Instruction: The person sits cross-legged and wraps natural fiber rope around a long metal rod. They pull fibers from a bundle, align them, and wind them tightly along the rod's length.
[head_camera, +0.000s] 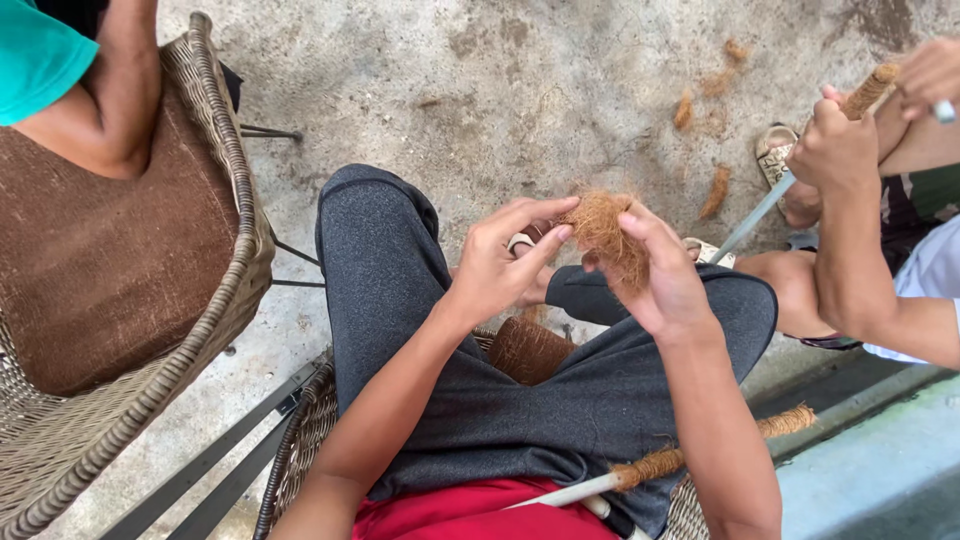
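A person sits in a wicker chair (300, 440) with legs crossed, seen from above, working a clump of brown coconut fibre (608, 232) held in front of the knees, above a grey concrete floor (500, 90). The left hand (500, 262) is partly curled, thumb and fingertips pinching the clump's left edge. The right hand (665, 275) wraps loosely around its right side, fingers bent over the top, so both hands grip the same clump.

The fibre looks very light, dry and springy, soft enough to squash yet wiry, and likely to shed loose strands if tugged. It seems best taken by pinching a tuft at either edge, as the hands do. The clump is roughly oval, with its long axis running from upper left down to lower right, its lower end tucked into the right palm.

A white rod wrapped in fibre (680, 458) lies across the lap, angled up to the right. Loose tufts of fibre (714, 192) lie scattered on the floor. At right, another person's hand (835, 150) holds a similar rod. At left, a second wicker chair (120, 300) seats someone else.
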